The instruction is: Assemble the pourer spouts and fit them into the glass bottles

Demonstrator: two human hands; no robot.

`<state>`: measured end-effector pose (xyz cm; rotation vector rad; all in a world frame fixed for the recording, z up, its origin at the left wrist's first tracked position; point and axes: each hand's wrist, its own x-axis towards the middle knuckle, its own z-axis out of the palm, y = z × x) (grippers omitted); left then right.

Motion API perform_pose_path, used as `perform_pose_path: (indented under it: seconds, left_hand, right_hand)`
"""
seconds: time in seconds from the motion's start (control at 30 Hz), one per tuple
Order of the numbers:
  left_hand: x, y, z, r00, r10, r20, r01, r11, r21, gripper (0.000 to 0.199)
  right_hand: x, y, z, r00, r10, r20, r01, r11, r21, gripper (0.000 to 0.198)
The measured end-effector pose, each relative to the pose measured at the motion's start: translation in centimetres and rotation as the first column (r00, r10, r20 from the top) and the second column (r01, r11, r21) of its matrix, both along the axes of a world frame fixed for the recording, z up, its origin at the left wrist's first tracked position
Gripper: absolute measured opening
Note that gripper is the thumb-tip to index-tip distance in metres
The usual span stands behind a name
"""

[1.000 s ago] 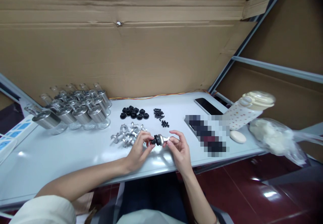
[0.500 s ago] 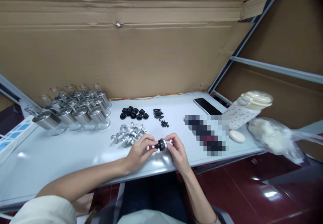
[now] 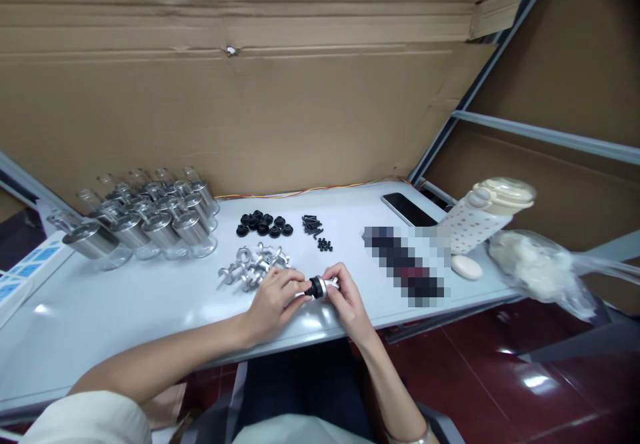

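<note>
Between my hands, above the front edge of the table, is a small part with a ribbed black cap [image 3: 315, 288] joined to a silver metal fitting [image 3: 327, 287]. The fingers of my left hand [image 3: 277, 297] pinch the black end. My right hand [image 3: 349, 302] grips the silver end between thumb and fingers. A pile of loose silver fittings [image 3: 247, 267] lies just beyond my left hand. Farther back sit several round black caps [image 3: 263, 224], a bunch of black pins [image 3: 311, 224] and a group of tiny black rings [image 3: 325, 245].
Several glass and steel grinders [image 3: 160, 229] stand at the left. To the right are a phone [image 3: 409, 210], a pixelated patch [image 3: 404, 265], a white oval object [image 3: 467, 268], a dotted bottle [image 3: 480, 221] and a plastic bag [image 3: 533, 264]. A cardboard wall [image 3: 300, 117] rises behind the table.
My left fingers have shifted slightly round the black end. Both hands keep their hold on the part, and the whole view has moved a little.
</note>
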<state>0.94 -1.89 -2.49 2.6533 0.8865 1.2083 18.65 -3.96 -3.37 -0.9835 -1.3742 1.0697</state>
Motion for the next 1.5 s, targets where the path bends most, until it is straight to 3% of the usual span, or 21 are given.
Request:
perform_pose_path:
  seconds: [0.4,0.63,0.83,1.17,1.37,1.5]
  left_hand:
    - [-0.2,0.4,0.0,0.993,-0.060,0.105,0.053,0.996,0.071,0.010]
    - [-0.2,0.3,0.0,0.982,-0.147,0.122,0.134,0.985,0.112,0.007]
    - [-0.2,0.2,0.1,0.973,-0.204,0.111,0.192,0.975,0.112,0.007]
    - [0.1,0.3,-0.1,0.965,-0.198,0.173,0.189,0.980,0.068,0.013]
    - [0.2,0.2,-0.4,0.975,-0.093,0.204,0.100,0.995,-0.026,0.022]
    - [0.2,0.4,-0.7,0.969,-0.079,0.235,0.109,0.987,-0.117,0.022]
  right_hand:
    - [-0.1,0.4,-0.4,0.978,0.183,-0.102,-0.194,0.975,-0.107,0.008]
    - [-0.3,0.5,-0.3,0.939,0.228,-0.256,-0.279,0.942,-0.186,0.011]
    - [-0.4,0.8,-0.2,0.924,0.261,-0.281,-0.332,0.912,-0.243,0.012]
    - [-0.6,0.8,-0.2,0.932,0.305,-0.196,-0.341,0.919,-0.196,0.009]
    - [-0.4,0.6,0.6,0.988,0.143,0.057,-0.143,0.990,-0.012,0.020]
    - [-0.2,0.3,0.3,0.987,0.150,0.061,-0.148,0.988,-0.039,0.031]
